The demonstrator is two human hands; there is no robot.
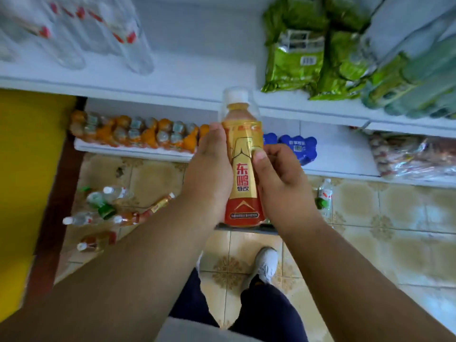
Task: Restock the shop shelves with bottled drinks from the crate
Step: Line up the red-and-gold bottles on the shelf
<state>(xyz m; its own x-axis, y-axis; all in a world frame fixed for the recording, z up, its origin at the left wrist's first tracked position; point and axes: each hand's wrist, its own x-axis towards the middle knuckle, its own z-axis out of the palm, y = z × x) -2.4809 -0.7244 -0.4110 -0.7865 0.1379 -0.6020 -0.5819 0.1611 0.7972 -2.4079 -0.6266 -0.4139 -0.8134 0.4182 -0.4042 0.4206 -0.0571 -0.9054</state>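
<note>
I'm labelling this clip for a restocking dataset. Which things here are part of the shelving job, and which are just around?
Part of the job:
- gold-and-red drink bottle, held upright between left hand and right hand
- white shelf
- loose bottles on the floor

Just around:
- green packets
- blue multipack
- yellow panel
- white shoe

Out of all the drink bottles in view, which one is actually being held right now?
The gold-and-red labelled bottle with the white cap, upright between the left hand and right hand. The other bottles lie on the floor or sit on shelves, untouched.
</note>
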